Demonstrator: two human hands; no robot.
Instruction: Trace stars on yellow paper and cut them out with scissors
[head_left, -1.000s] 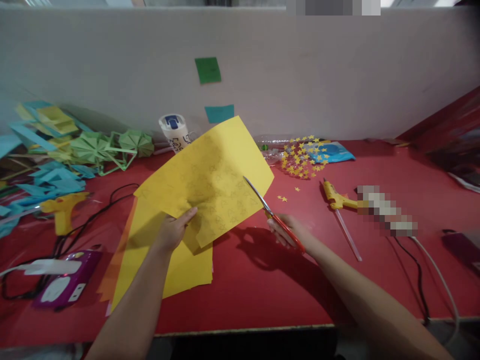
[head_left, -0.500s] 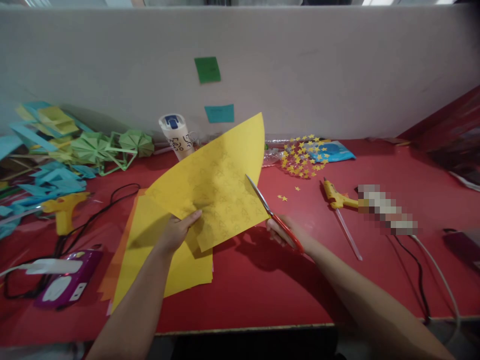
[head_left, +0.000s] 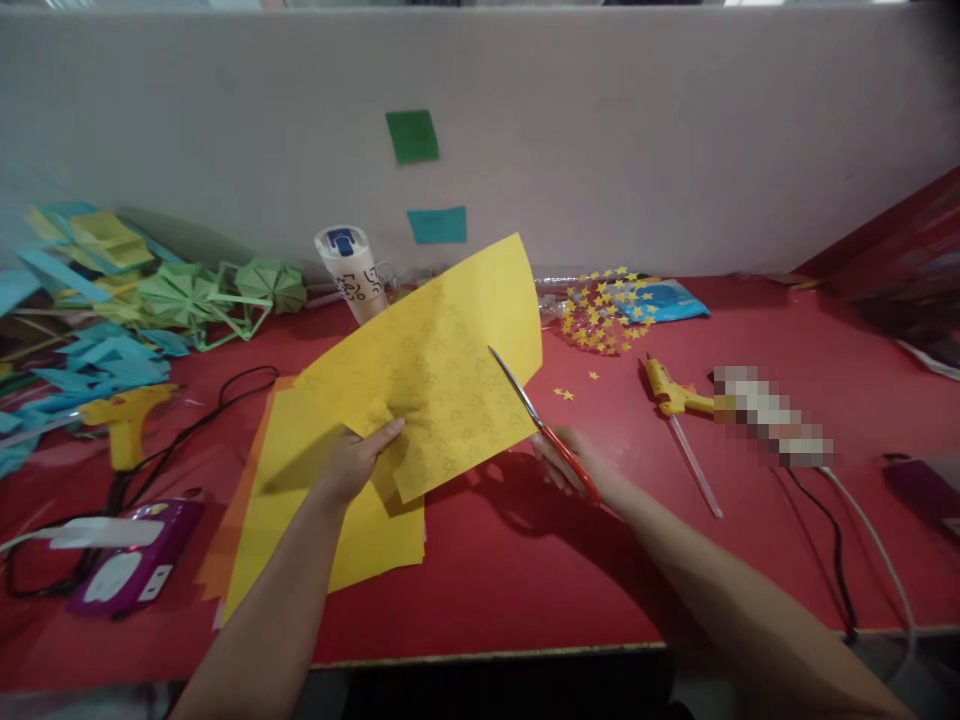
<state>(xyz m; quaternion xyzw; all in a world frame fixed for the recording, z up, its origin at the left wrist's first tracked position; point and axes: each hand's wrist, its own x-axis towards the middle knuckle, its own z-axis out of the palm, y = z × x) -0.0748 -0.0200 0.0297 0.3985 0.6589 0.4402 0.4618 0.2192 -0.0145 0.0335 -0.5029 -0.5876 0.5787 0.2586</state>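
Note:
A yellow sheet of paper (head_left: 450, 370) with small star outlines drawn on it is raised over the table, its far edge curling. My left hand (head_left: 358, 460) pinches its lower left part, thumb on top. In my right hand (head_left: 566, 465) are red-handled scissors (head_left: 551, 430), closed around the handles. One blade lies across the paper's right side; I cannot see how far the other blade reaches behind it. Below the raised sheet, more yellow paper (head_left: 375, 545) rests on orange sheets (head_left: 236, 540).
Small yellow stars (head_left: 607, 315) cluster at the back, a few lying loose nearby. A yellow glue gun (head_left: 675, 398) is on the right, another glue gun (head_left: 127, 420) on the left beside a purple power strip (head_left: 139, 555) with cables. A white tumbler (head_left: 351, 280) stands behind the paper.
The far right corner of the raised paper has bent a little, its curl shifting to the right. Both hands and the scissors stay nearly in place.

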